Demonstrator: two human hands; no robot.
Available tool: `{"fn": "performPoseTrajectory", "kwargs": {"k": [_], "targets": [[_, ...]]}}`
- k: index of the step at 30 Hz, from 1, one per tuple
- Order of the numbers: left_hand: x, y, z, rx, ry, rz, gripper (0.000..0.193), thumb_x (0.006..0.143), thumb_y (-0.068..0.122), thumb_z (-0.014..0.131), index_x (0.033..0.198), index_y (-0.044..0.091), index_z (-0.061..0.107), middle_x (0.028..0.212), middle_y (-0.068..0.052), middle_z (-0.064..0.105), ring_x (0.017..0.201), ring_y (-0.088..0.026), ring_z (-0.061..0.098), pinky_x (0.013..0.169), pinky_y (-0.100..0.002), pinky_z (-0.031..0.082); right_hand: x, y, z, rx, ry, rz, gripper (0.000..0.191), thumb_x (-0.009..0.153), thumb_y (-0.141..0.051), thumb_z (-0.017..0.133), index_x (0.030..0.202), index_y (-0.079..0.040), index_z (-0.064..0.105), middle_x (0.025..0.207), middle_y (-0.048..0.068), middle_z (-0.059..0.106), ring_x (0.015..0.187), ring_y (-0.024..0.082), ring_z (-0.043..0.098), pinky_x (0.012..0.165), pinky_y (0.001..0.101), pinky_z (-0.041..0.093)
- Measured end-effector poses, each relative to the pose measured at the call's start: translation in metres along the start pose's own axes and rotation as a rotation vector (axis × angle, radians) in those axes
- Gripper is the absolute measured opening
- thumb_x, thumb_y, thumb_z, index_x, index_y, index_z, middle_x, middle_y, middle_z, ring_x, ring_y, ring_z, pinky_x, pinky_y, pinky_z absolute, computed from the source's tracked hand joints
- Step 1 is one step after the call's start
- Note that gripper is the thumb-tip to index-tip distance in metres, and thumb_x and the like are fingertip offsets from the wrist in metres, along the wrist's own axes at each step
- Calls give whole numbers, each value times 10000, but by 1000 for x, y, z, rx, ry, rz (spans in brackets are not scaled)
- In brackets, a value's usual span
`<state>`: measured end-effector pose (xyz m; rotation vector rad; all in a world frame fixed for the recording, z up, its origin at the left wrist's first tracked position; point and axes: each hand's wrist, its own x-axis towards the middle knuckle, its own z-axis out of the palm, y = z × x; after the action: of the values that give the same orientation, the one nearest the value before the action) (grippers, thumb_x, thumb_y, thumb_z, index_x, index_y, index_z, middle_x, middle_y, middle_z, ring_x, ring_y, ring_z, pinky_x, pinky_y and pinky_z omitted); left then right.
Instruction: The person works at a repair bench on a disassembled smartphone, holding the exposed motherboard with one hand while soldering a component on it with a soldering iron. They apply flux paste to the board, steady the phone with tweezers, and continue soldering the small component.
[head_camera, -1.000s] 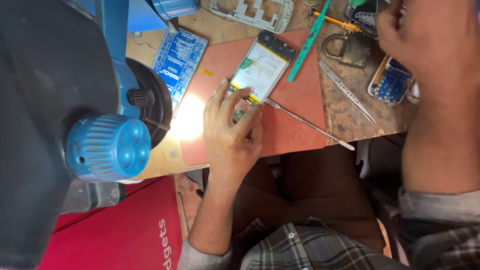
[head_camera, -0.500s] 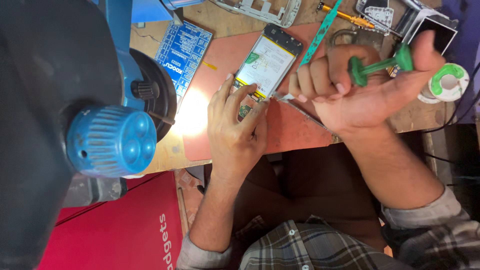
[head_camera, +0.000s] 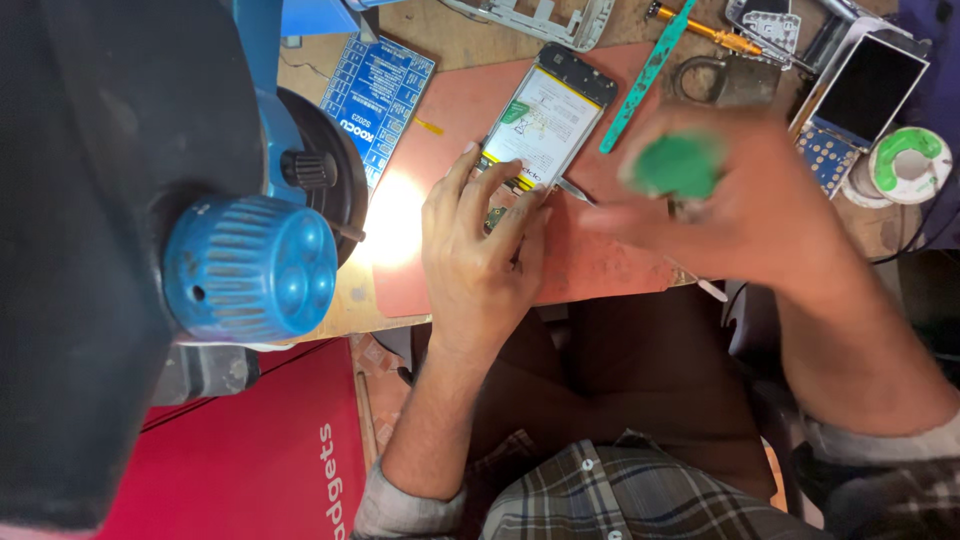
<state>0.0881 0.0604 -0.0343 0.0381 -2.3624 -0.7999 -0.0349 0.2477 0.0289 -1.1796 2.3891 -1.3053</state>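
the right hand (head_camera: 740, 215) has swung in over the red mat (head_camera: 440, 250), grip closed on a green-handled tool (head_camera: 680, 165), blurred. left hand (head_camera: 485, 250) pins the opened phone (head_camera: 545, 120) flat on the mat.

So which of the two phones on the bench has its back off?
The opened phone under the left hand on the red mat, battery exposed. The other phone, far right, lies screen up.
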Motion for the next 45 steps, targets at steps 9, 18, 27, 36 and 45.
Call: {"fn": "performPoseTrajectory", "kwargs": {"k": [9,18,27,36,45], "targets": [[-3,-4,3,-3,23,12,211,854,46,817,1052,86,758,1263,-102,660,1349,-402,572,1113,-520,468,-18,1,28,-514,-86,-1,229,786,-212,849,929,-79,730,926,73,657,716,317,657,599,434,493],[2,-5,8,-21,34,-27,172,810,15,800,967,68,759,1247,-105,667,1324,-392,587,1102,-509,477,-16,9,20,-328,-89,-1,332,692,-32,792,1020,-81,765,961,65,706,786,295,682,658,392,517],[6,-7,14,-141,-6,-20,160,811,12,842,934,50,748,1286,-119,649,1356,-375,585,1112,-476,517,-27,11,16,-338,-42,91,250,732,-78,795,981,-89,774,891,81,694,749,300,678,637,393,505],[2,5,32,-97,-19,-26,150,819,39,836,947,60,760,1317,-99,646,1389,-367,546,1142,-493,474,-35,15,12,-240,1,204,170,795,-152,794,946,-79,763,824,80,670,652,265,683,590,370,510],[3,16,38,-47,18,-62,180,769,21,816,928,52,738,1309,-94,648,1380,-363,543,1144,-507,461,-42,20,9,-337,38,195,209,772,-187,805,933,-62,757,812,113,659,705,331,653,608,405,488]]}}
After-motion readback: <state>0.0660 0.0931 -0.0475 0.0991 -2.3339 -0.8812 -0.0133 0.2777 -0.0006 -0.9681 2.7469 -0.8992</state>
